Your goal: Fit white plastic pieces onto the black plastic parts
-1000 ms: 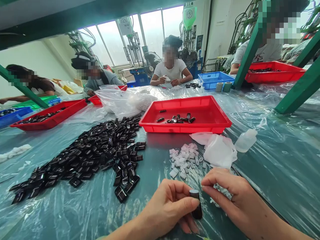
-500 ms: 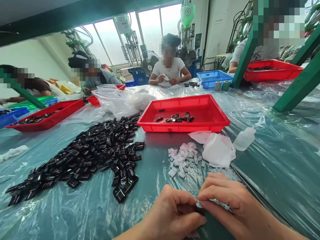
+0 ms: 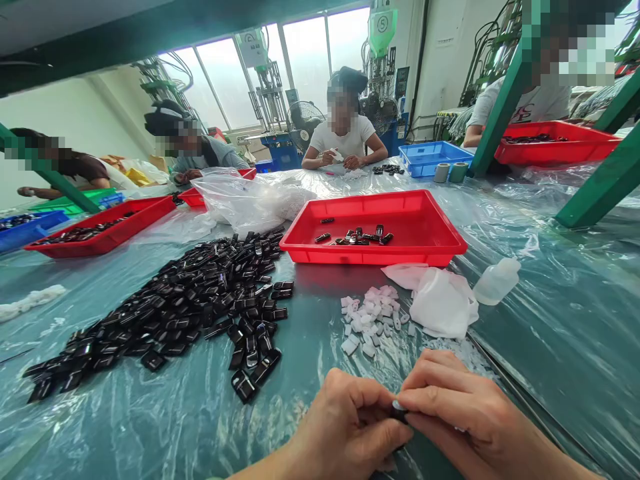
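Note:
At the lower right, my left hand (image 3: 350, 423) is closed, thumb and fingers pinching a small shiny black plastic part (image 3: 399, 415). A small whitish piece (image 3: 397, 405) shows at the top of that part. My right hand (image 3: 470, 407) meets it from the other side, its fingertips pressed together on the whitish piece. The fingers hide most of both items. Just beyond my hands lies a loose heap of small white plastic pieces (image 3: 373, 313). A large pile of similar black plastic parts (image 3: 185, 307) spreads over the left of the table.
A red tray (image 3: 375, 255) with several black parts stands ahead. A crumpled white bag (image 3: 443, 303) and a translucent bottle (image 3: 497, 281) lie at right. Plastic sheeting covers the table (image 3: 165, 413). A green post (image 3: 505, 100) rises at right. Co-workers (image 3: 341, 137) sit across the table.
The whole view has shifted slightly, so the table's contents sit a little further right. My hands stay together on the black part, with only a slight shift of the right fingers.

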`<state>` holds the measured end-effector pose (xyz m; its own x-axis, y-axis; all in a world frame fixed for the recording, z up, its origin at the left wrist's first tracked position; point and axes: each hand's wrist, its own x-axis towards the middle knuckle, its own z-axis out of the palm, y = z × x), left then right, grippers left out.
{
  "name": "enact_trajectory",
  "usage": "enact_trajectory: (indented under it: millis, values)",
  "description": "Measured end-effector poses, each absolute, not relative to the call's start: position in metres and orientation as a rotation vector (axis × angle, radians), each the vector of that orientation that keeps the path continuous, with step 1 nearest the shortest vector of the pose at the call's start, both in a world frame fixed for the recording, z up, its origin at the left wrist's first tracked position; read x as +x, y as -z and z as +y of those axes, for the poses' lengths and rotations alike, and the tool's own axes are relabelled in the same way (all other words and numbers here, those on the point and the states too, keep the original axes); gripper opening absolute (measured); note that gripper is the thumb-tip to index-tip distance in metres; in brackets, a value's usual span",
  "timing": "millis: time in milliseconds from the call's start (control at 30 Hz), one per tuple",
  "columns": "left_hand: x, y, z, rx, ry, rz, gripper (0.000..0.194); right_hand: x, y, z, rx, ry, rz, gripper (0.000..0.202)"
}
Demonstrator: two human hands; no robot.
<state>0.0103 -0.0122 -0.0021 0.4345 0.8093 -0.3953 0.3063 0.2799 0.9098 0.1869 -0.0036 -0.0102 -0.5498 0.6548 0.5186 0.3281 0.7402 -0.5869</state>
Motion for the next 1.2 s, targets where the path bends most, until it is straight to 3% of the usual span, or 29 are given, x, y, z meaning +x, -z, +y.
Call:
enact_trajectory:
  millis: [300,433,600,867,1200]
  values:
    - [0.01,0.001,-0.008,1.195,-0.54,1.161,0.009,0.193,-0.001,0.0,-0.813,-0.633,-2.19,0.019]
    - [0.008,-0.001,-0.003,1.125,-0.603,1.172,0.045,0.203,0.004,0.011,-1.025,-0.438,-2.177,0.019]
    - [0.007,0.004,-0.001,1.085,-0.651,1.114,0.027,0.207,0.015,0.012,-1.173,-0.309,-2.362,0.019]
    - [0.008,0.005,0.002,0.885,-0.756,1.058,0.032,0.201,0.016,0.009,-1.179,-0.257,-2.493,0.024]
    - [0.007,-0.001,0.001,0.684,-0.784,0.973,0.025,0.195,0.001,0.003,-1.11,-1.059,-1.889,0.015]
